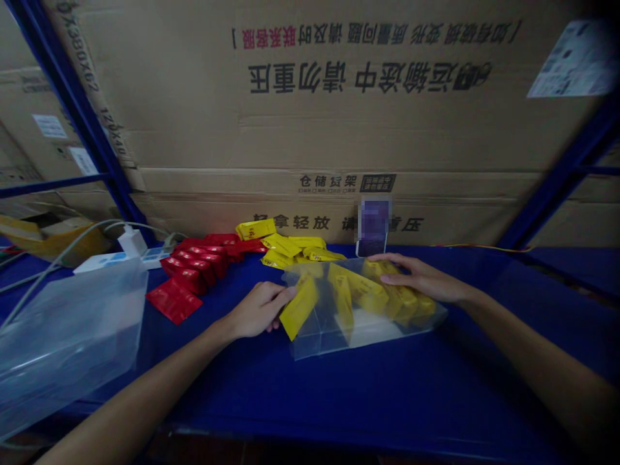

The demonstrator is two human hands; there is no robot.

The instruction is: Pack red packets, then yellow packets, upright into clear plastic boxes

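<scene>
Clear plastic bag (320, 339): lies on the blue shelf surface (232, 400), between the two hands. Contents: several yellow packets (365, 290), seen through the film. Most are bunched under and just beside the right hand; one stands tilted nearer the left. A pale flat patch shows at the bag's bottom.

Left hand (261, 310): thumb and curled fingers pinch one tilted yellow packet (298, 310) at the bag's near-left end. Packet corner projects past the film; cannot tell how much of it is inside. Forearm runs in from lower left.

Right hand (419, 274): laid over the bag's upper right part, fingers extended, thumb slightly apart from them. Cannot tell whether it grips film or packets. Forearm enters from lower right.

Beyond the left hand: loose yellow pile (285, 248), with a row of red packets (194, 265) left of it. Further left of that hand, a second clear bag (72, 342), lying flat. Phone (372, 226) upright just beyond the right hand's fingertips, before a cardboard box (310, 135).
</scene>
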